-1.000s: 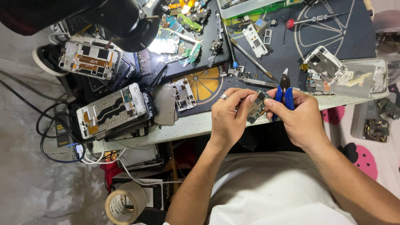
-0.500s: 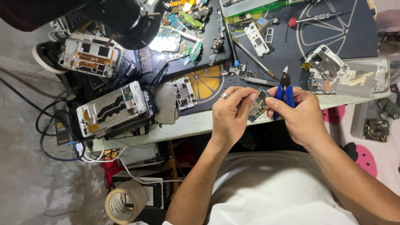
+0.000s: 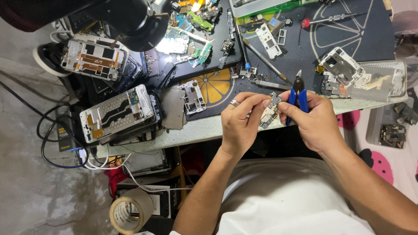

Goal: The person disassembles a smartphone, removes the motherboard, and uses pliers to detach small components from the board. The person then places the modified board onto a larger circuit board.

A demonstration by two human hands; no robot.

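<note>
My left hand [image 3: 238, 122], with a ring on one finger, pinches a small phone circuit board [image 3: 268, 114] at its left side, held just over the table's front edge. My right hand [image 3: 314, 121] touches the board's right side with thumb and forefinger and also grips blue-handled cutting pliers [image 3: 297, 96], their metal tip pointing away from me. The two hands meet at the board. The board's underside is hidden.
Stacks of opened phone frames [image 3: 116, 114] lie at the left, a dark work mat [image 3: 348, 39] with a screwdriver [image 3: 324, 18] and loose parts behind the hands. A microscope head [image 3: 130, 17] hangs at top left. Tape roll [image 3: 128, 213] and cables sit below the table.
Both hands have stayed together on the board at the table's edge; the fingers shifted only slightly.
</note>
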